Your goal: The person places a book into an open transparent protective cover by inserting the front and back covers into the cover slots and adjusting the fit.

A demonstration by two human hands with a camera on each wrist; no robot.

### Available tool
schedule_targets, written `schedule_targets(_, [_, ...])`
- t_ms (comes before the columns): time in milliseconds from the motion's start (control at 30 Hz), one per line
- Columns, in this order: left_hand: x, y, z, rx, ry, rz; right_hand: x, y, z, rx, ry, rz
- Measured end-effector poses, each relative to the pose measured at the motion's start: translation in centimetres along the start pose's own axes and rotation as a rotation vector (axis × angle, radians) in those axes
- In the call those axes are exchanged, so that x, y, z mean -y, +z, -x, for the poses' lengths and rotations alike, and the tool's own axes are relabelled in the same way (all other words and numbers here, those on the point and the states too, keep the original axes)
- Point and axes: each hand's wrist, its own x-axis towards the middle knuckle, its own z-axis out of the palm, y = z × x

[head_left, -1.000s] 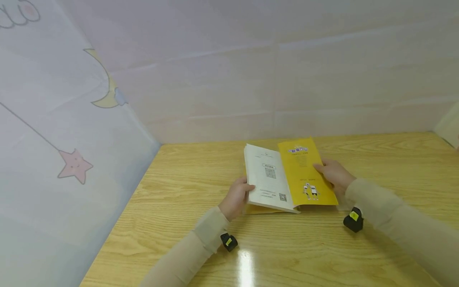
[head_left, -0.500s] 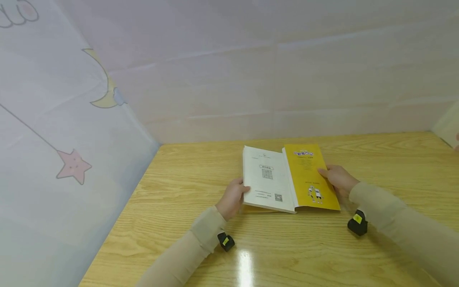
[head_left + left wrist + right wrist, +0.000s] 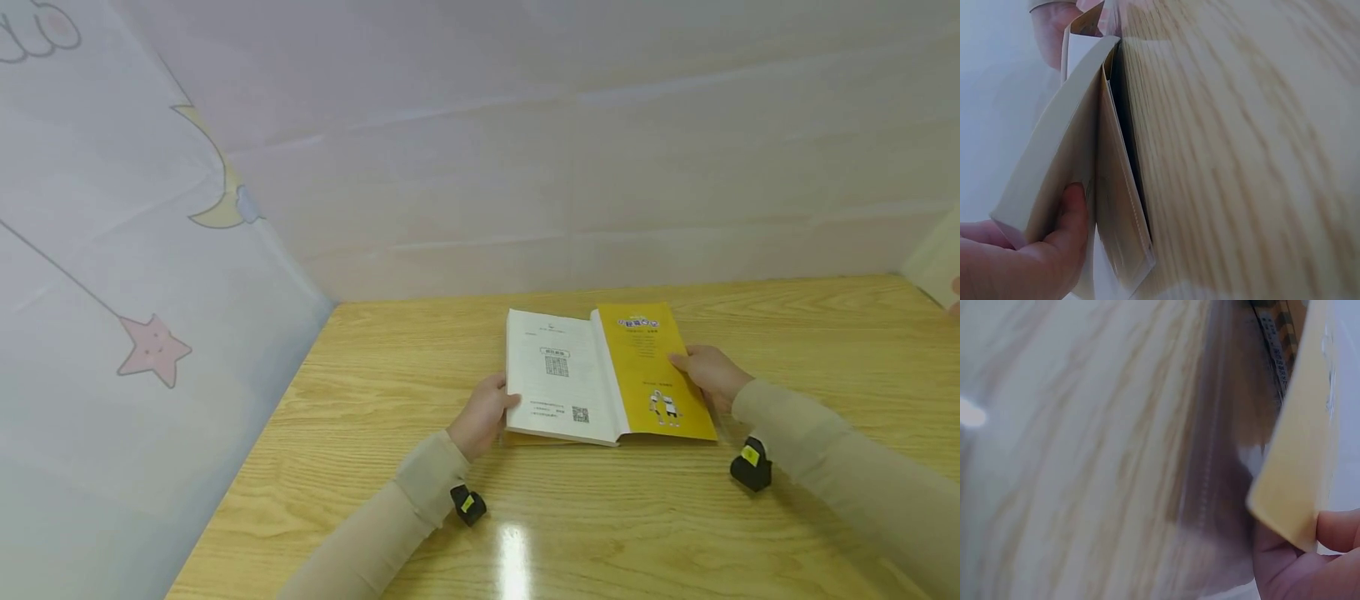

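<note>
An open book [image 3: 570, 383] lies toward the back of the table, white printed page on the left, yellow flap [image 3: 648, 371] with small figures on the right. My left hand [image 3: 478, 419] grips the page block at its left edge, thumb on top; in the left wrist view the fingers of that hand [image 3: 1035, 256] reach under the thick pages [image 3: 1054, 137], lifted off the cover below. My right hand [image 3: 714, 375] pinches the yellow flap's right edge. Seen from the right wrist, that hand [image 3: 1310, 556] holds the flap [image 3: 1297, 444] above a clear plastic sleeve [image 3: 1216, 487].
The wooden table [image 3: 600, 517] extends around the book and ends at a pale wall covering [image 3: 465, 183] behind. Another covering with a pink star [image 3: 155, 350] and a moon stands along the left side. A dark wrist device [image 3: 751, 465] hangs below the right sleeve.
The yellow flap has swung to the right and lies flatter, my right hand moving slightly right with it. The white page has shifted a little left and toward me with my left hand.
</note>
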Motion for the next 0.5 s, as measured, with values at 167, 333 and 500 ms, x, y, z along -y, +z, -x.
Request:
schedule_targets(167, [-0.02,-0.14,-0.06,-0.019,-0.019,-0.011,0.00,-0.03,0.02,-0.003,0.015,0.009])
schedule_targets(333, [0.19,-0.40,-0.29,-0.026,-0.029,-0.014,-0.17,-0.05,-0.13,-0.008,0.003,0.021])
schedule_targets(500, [0.66,-0.88,-0.69,-0.007,-0.039,-0.019,-0.61,0.12,-0.28,-0.017,0.008,-0.001])
